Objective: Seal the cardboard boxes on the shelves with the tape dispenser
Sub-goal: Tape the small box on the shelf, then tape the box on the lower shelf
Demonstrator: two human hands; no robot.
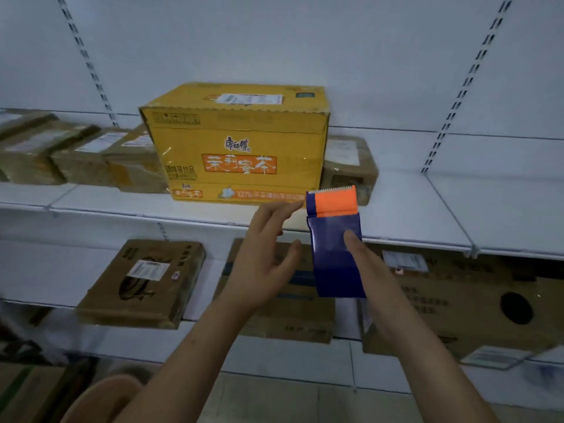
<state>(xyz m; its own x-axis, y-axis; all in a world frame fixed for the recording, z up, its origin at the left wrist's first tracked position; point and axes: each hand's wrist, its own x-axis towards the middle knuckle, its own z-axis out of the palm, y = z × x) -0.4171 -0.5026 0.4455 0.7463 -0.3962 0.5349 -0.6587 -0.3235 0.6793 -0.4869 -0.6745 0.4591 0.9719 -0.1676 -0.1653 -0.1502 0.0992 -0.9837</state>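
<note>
A big yellow cardboard box (238, 145) with printed tea branding stands on the upper shelf (412, 215), dead ahead. My right hand (367, 270) grips a blue tape dispenser (332, 239) with an orange top and a toothed blade, held upright just below the box's lower right corner. My left hand (265, 254) hovers beside the dispenser with its fingers straight, the fingertips reaching toward the orange part. It holds nothing.
Several brown parcels (82, 154) line the upper shelf left of the yellow box, and one (351, 166) sits behind it on the right. The lower shelf carries a flat brown box (143, 285), a middle box (290, 312) and a large box (473, 303) with a round hole.
</note>
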